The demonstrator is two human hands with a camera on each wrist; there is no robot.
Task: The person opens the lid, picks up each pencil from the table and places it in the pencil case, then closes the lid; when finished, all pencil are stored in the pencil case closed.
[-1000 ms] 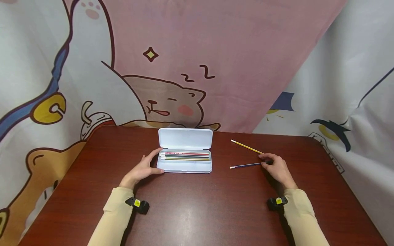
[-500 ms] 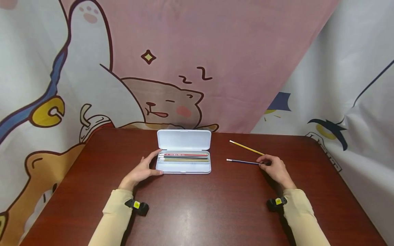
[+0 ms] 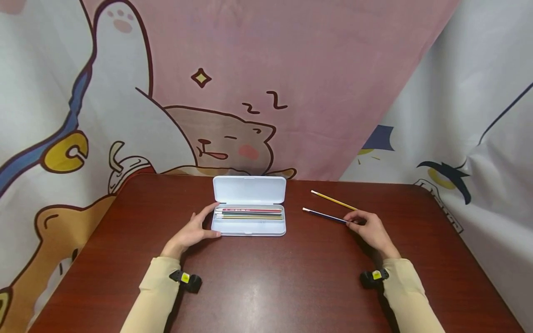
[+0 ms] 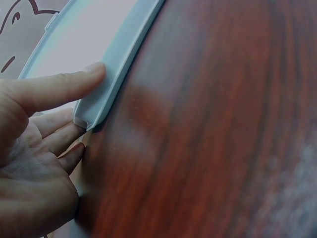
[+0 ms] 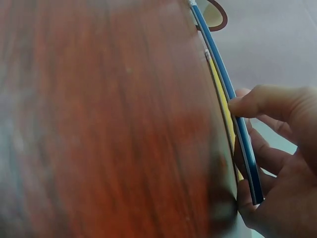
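A white pencil case [image 3: 249, 227] lies with its lid raised, and several pencils [image 3: 250, 213] rest in its rear part. My left hand [image 3: 189, 235] holds the left end of the case, thumb [image 4: 64, 89] at the front corner and fingers at the side and back. Between thumb and fingers, my right hand [image 3: 372, 230] pinches a blue pencil [image 5: 218, 64] near its unerasered end. Its white eraser end points left towards the case, lifted off the table in the right wrist view. Just behind it, a yellow pencil [image 3: 331, 199] lies slanted on the table, its right end near my fingers.
The dark reddish wooden table [image 3: 266, 286] reflects light at its front. Behind it hangs a cartoon-printed cloth [image 3: 312, 92], close to the case's raised lid. Each wrist wears a small black camera [image 3: 189, 281].
My right hand has shifted slightly left with the blue pencil, whose eraser end has swung up and left. My left hand stays at the case, and the yellow pencil lies as before.
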